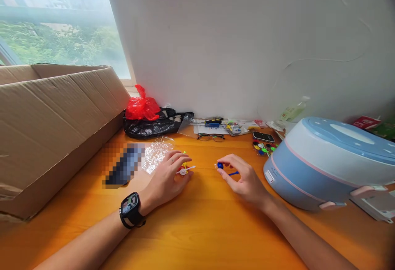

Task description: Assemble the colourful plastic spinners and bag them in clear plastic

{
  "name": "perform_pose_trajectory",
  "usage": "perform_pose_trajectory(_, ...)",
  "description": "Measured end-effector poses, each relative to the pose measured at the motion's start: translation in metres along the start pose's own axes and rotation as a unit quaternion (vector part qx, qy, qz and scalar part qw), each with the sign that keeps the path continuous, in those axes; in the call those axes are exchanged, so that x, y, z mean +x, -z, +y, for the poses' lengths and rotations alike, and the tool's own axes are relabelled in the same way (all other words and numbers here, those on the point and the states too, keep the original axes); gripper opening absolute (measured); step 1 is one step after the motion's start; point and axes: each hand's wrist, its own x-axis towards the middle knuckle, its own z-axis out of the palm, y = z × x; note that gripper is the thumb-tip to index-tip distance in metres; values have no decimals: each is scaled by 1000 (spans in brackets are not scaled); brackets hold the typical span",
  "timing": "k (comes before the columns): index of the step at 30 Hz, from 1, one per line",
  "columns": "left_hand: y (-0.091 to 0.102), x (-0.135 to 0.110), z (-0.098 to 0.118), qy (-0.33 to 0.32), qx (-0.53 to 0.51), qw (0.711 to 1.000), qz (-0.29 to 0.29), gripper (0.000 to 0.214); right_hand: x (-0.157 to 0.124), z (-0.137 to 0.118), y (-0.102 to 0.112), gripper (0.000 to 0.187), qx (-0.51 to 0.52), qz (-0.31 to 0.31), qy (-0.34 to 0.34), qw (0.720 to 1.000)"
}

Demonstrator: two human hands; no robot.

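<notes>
My left hand (pixel 169 175), with a ring and a black smartwatch (pixel 129 207), rests low over the table, its thumb apart from its curved fingers. In that gap lie small plastic pieces: a white one (pixel 183 171) with an arrow-like tip, and yellow and red ones partly hidden by the fingers. My right hand (pixel 242 174) pinches a small round blue plastic piece (pixel 220 165) between thumb and fingertips. A thin blue plastic stick (pixel 233 173) shows beneath that hand; whether it joins the round piece I cannot tell.
A cardboard box (pixel 61 134) stands left, a blue-white lunch box (pixel 321 171) right. Behind are a black bag (pixel 145 129), a red bag (pixel 142 107), glasses (pixel 210 137), a screwdriver (pixel 212 123) and coloured plastic pieces (pixel 262 148). Clear film (pixel 157 155) lies near a blurred-out dark object (pixel 125 165).
</notes>
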Motion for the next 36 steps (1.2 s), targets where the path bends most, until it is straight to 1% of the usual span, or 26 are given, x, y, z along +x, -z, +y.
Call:
perform_pose_trajectory(1, 0, -1, 4, -10, -5, 1000, -8, 22, 0, -4, -1, 13, 5, -4, 17, 1000)
perform_pose_trajectory(2, 0, -2, 8, -21, -12, 1000, -18, 22, -1, -8, -2, 13, 10, -21, 29, 999)
perform_pose_trajectory(4, 0, -3, 16, -43, -31, 998, -43, 22, -3, -14, -4, 11, 8, -94, 42, 995)
perform_pose_trajectory(6, 0, -5, 22, -57, -46, 995, -71, 22, -4, -17, -6, 11, -1, -171, 44, 984)
perform_pose_trajectory(7, 0, -6, 24, -61, -51, 993, -86, 22, -5, -18, -6, 11, -4, -193, 39, 980)
perform_pose_trajectory(8, 0, -6, 26, -64, -55, 991, -100, 22, -5, -18, -5, 14, -2, -200, 32, 979)
perform_pose_trajectory(10, 1, -6, 28, -66, -62, 988, -129, 22, -5, -16, -3, 26, 9, -188, 9, 982)
perform_pose_trajectory(11, 2, -6, 30, -66, -64, 986, -142, 23, -5, -14, 0, 28, 11, -177, -2, 984)
perform_pose_trajectory(13, 2, -6, 32, -72, -64, 982, -162, 28, -3, -7, 5, 20, -16, -150, -21, 988)
perform_pose_trajectory(14, 2, -6, 33, -77, -61, 981, -168, 32, -2, -1, 8, 18, -49, -134, -29, 989)
perform_pose_trajectory(15, 2, -7, 33, -84, -58, 980, -171, 37, -1, 5, 11, 22, -93, -117, -38, 988)
perform_pose_trajectory(17, 2, -8, 35, -99, -53, 978, -175, 44, 1, 17, 18, 29, -186, -92, -61, 976)
perform_pose_trajectory(19, 1, -8, 37, -112, -52, 976, -177, 43, 2, 28, 24, 27, -246, -90, -89, 961)
perform_pose_trajectory(21, 1, -8, 38, -118, -57, 976, -177, 39, 2, 36, 30, 20, -260, -99, -113, 954)
perform_pose_trajectory(26, -1, -8, 37, -118, -58, 975, -177, 34, 0, 42, 33, 11, -222, -123, -122, 960)
perform_pose_trajectory(31, -2, -8, 36, -111, -57, 975, -182, 26, 1, 32, 24, 8, -177, -117, -105, 972)
perform_pose_trajectory(33, -1, -8, 37, -110, -56, 976, -180, 25, 1, 26, 19, 9, -137, -106, -112, 978)
perform_pose_trajectory(36, 0, -7, 38, -111, -58, 979, -160, 26, 0, 19, 9, 11, -49, -86, -119, 988)
